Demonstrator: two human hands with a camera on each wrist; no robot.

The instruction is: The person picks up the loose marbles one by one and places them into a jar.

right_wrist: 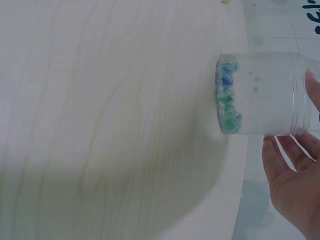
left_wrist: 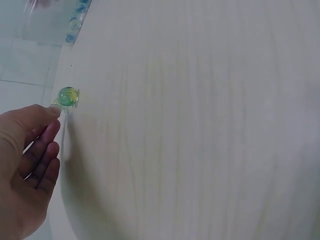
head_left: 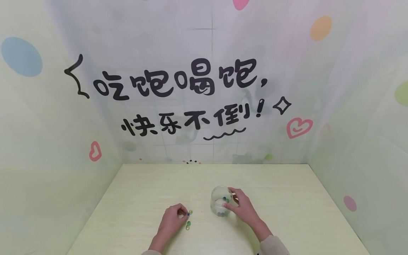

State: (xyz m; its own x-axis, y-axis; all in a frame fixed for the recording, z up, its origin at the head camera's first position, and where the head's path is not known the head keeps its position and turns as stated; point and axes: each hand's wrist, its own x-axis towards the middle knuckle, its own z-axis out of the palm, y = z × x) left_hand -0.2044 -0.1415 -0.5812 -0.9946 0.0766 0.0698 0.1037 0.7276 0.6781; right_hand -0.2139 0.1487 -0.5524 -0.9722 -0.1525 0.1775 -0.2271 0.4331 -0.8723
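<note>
On the left, my left hand [head_left: 173, 219] pinches a small glass marble [head_left: 188, 214] between thumb and fingers, low over the table; the fingertips partly hide it. Right beside it is a yellow-green marble [left_wrist: 68, 96]. A little nearer to me, a green marble [head_left: 188, 223] and a paler one [head_left: 187, 227] lie close together. My right hand [head_left: 243, 207] holds a clear, round jar [head_left: 220, 203] near its rim, thumb on one side and fingers on the other. The jar has no lid on it. Several blue and green marbles [right_wrist: 226, 96] lie at its bottom.
Under everything is a pale wood-grain table [head_left: 153, 180]. A printed backdrop [head_left: 165, 42] with large dark lettering rises at its far edge, and similar panels stand along the left and right sides.
</note>
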